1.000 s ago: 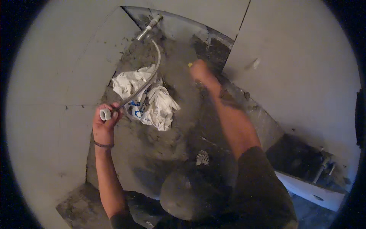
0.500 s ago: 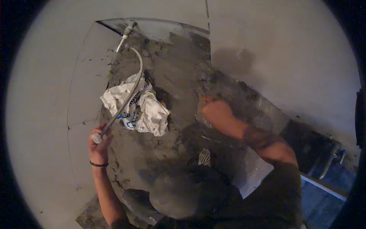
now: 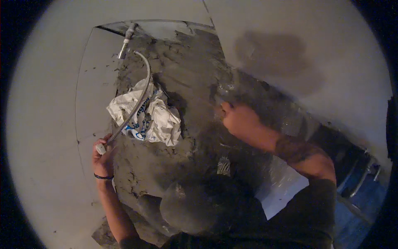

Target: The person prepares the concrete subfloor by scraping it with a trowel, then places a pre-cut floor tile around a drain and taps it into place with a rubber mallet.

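My left hand (image 3: 103,159), with a dark band at the wrist, is closed around the end of a thin flexible hose (image 3: 143,93). The hose's white end piece (image 3: 100,149) shows by the fingers. From there the hose curves up to a metal fitting (image 3: 124,47) on a grey pipe. My right hand (image 3: 238,118) is closed low over the dark, wet, mud-like surface (image 3: 190,83), its fingertips at a glossy wet patch. What it grips, if anything, I cannot make out. Between the hands a crumpled white bag (image 3: 163,120) with blue print lies under the hose.
Pale panels (image 3: 54,108) border the dark surface at left and upper right. A small striped piece (image 3: 224,166) lies below my right hand. A rounded dark shape (image 3: 188,205) fills the lower middle. At the right stands something blue (image 3: 365,207) with a metal bar.
The view has shifted a little. My right hand remains low over the wet surface, where a glossy patch now shows beyond the fingers. The left still holds the hose end.
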Demonstrator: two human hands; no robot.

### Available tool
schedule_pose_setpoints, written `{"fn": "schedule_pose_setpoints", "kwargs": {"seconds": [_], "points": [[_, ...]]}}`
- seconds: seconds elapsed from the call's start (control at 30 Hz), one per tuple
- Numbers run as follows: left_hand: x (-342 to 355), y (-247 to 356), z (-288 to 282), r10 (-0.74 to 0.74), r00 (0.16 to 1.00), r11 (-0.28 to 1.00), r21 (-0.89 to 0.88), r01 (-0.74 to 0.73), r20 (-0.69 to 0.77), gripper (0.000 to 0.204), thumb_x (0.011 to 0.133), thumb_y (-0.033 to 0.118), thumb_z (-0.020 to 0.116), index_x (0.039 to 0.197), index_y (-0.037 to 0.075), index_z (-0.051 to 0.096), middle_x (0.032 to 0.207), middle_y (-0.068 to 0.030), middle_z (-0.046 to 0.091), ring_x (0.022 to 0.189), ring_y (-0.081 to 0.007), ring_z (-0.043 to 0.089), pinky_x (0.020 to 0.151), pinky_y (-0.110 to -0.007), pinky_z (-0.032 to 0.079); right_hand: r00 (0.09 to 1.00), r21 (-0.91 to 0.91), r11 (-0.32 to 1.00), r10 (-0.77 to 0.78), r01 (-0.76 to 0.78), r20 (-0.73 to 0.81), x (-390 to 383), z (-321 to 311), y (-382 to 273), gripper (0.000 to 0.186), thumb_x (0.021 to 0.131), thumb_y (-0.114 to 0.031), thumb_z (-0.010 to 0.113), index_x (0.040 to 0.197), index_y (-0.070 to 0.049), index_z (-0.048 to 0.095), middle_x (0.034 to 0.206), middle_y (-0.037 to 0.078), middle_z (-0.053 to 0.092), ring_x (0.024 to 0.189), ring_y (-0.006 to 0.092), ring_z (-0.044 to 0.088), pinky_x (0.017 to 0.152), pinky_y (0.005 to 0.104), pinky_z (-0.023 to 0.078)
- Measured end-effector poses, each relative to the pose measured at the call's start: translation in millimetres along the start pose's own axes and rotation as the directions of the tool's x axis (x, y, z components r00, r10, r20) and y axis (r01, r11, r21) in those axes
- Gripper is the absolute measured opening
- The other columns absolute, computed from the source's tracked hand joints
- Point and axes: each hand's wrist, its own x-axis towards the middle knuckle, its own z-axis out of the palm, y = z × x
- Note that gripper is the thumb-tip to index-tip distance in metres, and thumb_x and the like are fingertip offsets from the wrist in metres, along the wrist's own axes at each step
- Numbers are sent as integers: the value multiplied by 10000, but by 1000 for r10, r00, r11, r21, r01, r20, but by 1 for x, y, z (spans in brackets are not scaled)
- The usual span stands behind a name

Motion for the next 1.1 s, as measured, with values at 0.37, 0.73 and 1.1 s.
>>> {"fn": "schedule_pose_setpoints", "kwargs": {"seconds": [0.37,0.73,1.1], "points": [[8,14,90,148,974,988,8,-152,169,286,838,-42,588,1111,38,555,1193,-104,590,1042,-176,577,902,-314,478,920,-189,979,9,70,391,-30,-46,0,500,758,-92,572,1255,-111,528,948,133,589,674,309,650,567,428,545],[3,32,64,495,769,774,196,-602,405,547,853,298,642,1312,64,462,1171,-145,609,1054,-219,597,859,-364,486,865,29,985,-163,170,475,-11,-115,-68,497,702,12,628,1188,-92,605,943,181,629,836,376,610,736,418,484],[-155,-111,-230,-37,870,999,-32,25,-491,522,890,347,612,1306,61,479,1190,-130,575,1091,-261,568,902,-383,470,762,-374,874,6,310,647,-38,-12,-129,470,740,3,586,1201,-89,592,966,187,633,889,330,636,772,381,497]]}}
